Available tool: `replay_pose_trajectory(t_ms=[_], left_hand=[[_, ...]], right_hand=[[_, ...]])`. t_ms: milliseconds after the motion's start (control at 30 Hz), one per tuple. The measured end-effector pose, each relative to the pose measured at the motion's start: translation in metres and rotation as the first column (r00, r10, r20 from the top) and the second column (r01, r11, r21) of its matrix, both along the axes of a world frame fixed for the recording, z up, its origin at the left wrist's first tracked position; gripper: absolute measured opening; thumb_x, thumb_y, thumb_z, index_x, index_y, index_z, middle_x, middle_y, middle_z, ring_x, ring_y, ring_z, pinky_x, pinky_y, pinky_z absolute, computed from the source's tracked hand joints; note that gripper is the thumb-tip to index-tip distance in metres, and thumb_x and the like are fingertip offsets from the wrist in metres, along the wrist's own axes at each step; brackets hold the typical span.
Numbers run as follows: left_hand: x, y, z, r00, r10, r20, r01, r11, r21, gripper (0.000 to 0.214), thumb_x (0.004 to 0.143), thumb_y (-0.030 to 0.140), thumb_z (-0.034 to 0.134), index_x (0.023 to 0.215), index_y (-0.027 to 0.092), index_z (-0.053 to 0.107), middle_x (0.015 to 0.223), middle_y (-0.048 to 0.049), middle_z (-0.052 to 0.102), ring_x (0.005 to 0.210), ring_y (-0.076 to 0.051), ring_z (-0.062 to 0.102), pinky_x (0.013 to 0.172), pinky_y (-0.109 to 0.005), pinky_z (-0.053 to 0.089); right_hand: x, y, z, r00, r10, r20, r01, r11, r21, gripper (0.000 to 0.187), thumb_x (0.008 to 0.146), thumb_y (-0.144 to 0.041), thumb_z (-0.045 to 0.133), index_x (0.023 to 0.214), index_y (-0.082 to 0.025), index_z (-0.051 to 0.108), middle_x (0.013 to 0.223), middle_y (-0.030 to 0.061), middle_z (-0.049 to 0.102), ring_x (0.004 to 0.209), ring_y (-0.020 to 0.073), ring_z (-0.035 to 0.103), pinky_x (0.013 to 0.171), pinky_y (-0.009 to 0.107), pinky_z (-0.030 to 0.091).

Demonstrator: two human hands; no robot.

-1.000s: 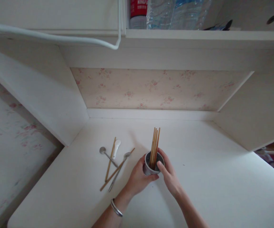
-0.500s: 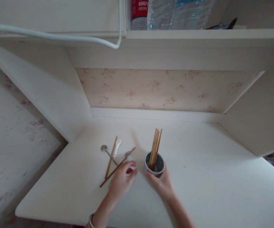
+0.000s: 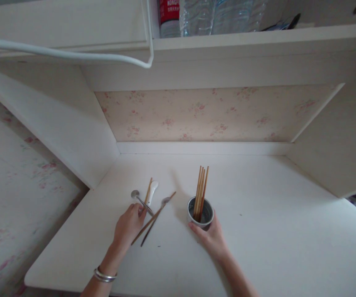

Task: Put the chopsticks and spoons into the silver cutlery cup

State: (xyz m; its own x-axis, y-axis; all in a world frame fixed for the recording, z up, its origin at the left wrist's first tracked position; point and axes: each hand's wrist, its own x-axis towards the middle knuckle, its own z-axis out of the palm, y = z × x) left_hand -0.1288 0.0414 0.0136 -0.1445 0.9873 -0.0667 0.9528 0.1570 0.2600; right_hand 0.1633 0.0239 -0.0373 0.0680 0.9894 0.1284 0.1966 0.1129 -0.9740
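Observation:
My right hand [image 3: 211,237] is wrapped round a metal cup [image 3: 207,222] that holds several wooden chopsticks [image 3: 200,189] leaning upright inside it. To the left, my left hand [image 3: 130,225] is closed, its fingers round the lower part of a chopstick [image 3: 148,192] on the table; the fingertips are partly hidden. A metal spoon [image 3: 135,194] lies across that chopstick, close to the fingers. Beside them rests a white spoon [image 3: 153,187]. Another chopstick [image 3: 147,227] crosses a second metal spoon [image 3: 165,201] just right of my left hand.
The white tabletop [image 3: 258,247] has side panels left and right and a floral back wall [image 3: 199,115]. Overhead, a shelf [image 3: 242,41] holds plastic water bottles [image 3: 196,18]. A white bent rod [image 3: 73,54] sticks out at upper left.
My left hand has moved left from beside the crossed chopstick and spoon to the other chopstick and closed on it. My right hand stays on the cup. The view has shifted slightly.

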Motion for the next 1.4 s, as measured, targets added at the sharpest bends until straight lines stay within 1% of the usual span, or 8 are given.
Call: replay_pose_trajectory(t_ms=[200,400,633,767,933,1067,1200,1400], left_hand=[[0.0,0.009,-0.008,0.999,0.002,-0.05,-0.002,1.0,0.009,0.029,0.097,0.027,0.035,0.093,0.016,0.062,0.097,-0.011,0.07,0.086,-0.024,0.068,0.071,-0.03,0.042],[-0.003,0.014,-0.009,0.952,0.09,0.293,-0.081,0.996,-0.045,0.029,0.094,0.031,0.037,0.096,0.017,0.063,0.086,-0.0086,0.07,0.081,-0.023,0.067,0.067,-0.029,0.042],[0.018,0.004,-0.002,0.531,0.188,0.826,-0.12,0.982,-0.146,0.037,0.082,0.051,0.054,0.082,0.015,0.061,0.063,0.0008,0.056,0.052,-0.013,0.052,0.05,-0.024,0.038],[0.034,-0.001,0.003,0.342,0.224,0.912,-0.099,0.974,-0.202,0.037,0.076,0.052,0.064,0.072,0.015,0.061,0.06,0.0018,0.054,0.053,-0.011,0.05,0.05,-0.022,0.038],[0.058,-0.012,0.012,0.016,0.331,0.944,-0.034,0.943,-0.33,0.031,0.069,0.039,0.079,0.078,0.012,0.067,0.071,-0.003,0.062,0.062,-0.011,0.057,0.06,-0.023,0.046],[0.072,-0.016,0.031,-0.145,0.256,0.956,-0.019,0.965,-0.261,0.031,0.07,0.034,0.082,0.084,0.012,0.066,0.08,-0.0051,0.066,0.072,-0.012,0.061,0.072,-0.025,0.051],[0.081,-0.008,0.059,-0.187,0.126,0.974,0.007,0.992,-0.127,0.033,0.072,0.032,0.082,0.091,0.016,0.061,0.091,-0.004,0.068,0.078,-0.012,0.063,0.078,-0.025,0.051],[0.108,0.012,0.099,-0.129,-0.066,0.989,0.111,0.991,0.08,0.05,0.076,0.03,0.078,0.121,0.022,0.057,0.092,-0.0002,0.062,0.083,-0.013,0.063,0.081,-0.029,0.053]], right_hand=[[0.0,0.001,0.0,1.0,0.013,-0.003,-0.013,1.0,0.009,0.074,0.072,-0.04,0.08,0.135,-0.025,0.044,0.132,0.0116,0.061,0.122,0.0318,0.056,0.106,0.053,0.042],[0.0,0.0,0.002,1.0,0.007,0.005,-0.007,1.0,0.0,0.073,0.071,-0.04,0.081,0.134,-0.025,0.046,0.13,0.0117,0.062,0.12,0.0326,0.058,0.104,0.054,0.043],[-0.001,0.0,0.005,1.0,0.008,-0.002,-0.008,1.0,-0.011,0.074,0.072,-0.04,0.081,0.134,-0.024,0.045,0.13,0.0123,0.061,0.121,0.0324,0.057,0.105,0.054,0.043],[-0.001,0.001,0.003,1.0,0.013,-0.001,-0.013,1.0,-0.006,0.074,0.072,-0.04,0.081,0.135,-0.024,0.044,0.131,0.0118,0.061,0.121,0.032,0.057,0.105,0.054,0.043],[-0.001,0.001,0.002,1.0,0.001,0.008,-0.001,1.0,0.002,0.074,0.072,-0.041,0.081,0.134,-0.024,0.044,0.131,0.0124,0.061,0.121,0.0321,0.057,0.105,0.054,0.042],[-0.002,0.001,0.006,1.0,0.006,0.012,-0.006,1.0,-0.001,0.073,0.072,-0.041,0.081,0.133,-0.024,0.045,0.13,0.0121,0.062,0.119,0.0322,0.058,0.103,0.053,0.044],[-0.002,0.001,0.005,1.0,0.002,0.007,-0.002,1.0,0.012,0.076,0.07,-0.041,0.081,0.135,-0.025,0.045,0.13,0.0111,0.062,0.12,0.0323,0.058,0.104,0.053,0.043],[-0.002,0.003,0.003,1.0,0.01,-0.005,-0.01,0.999,0.04,0.078,0.071,-0.041,0.082,0.137,-0.026,0.042,0.135,0.0107,0.059,0.125,0.0322,0.054,0.106,0.053,0.042]])
